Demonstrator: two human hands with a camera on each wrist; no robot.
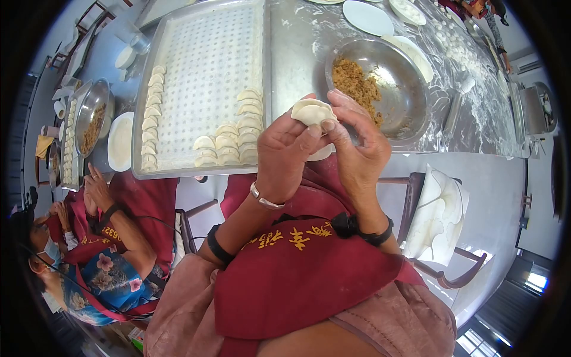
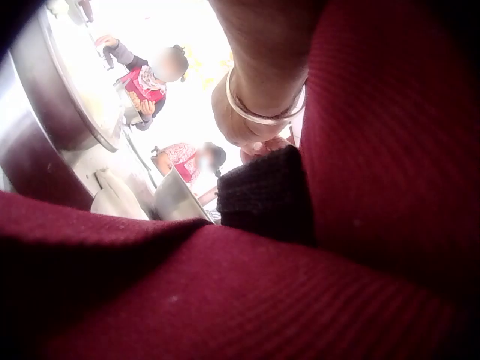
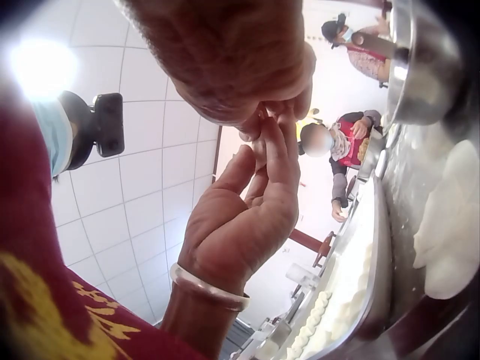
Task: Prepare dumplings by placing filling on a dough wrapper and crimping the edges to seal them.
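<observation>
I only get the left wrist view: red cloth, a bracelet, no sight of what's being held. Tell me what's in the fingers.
Observer: In the head view, the left hand and right hand together pinch one folded dumpling.
Operator: Now report what lies just beyond the right hand.
Observer: Brown filling, heaped toward the left side of a metal bowl.
Operator: Locate any other dumplings near the left hand.
Observer: They sit on a tray, in a column along its left side and a cluster toward its near right corner.
</observation>
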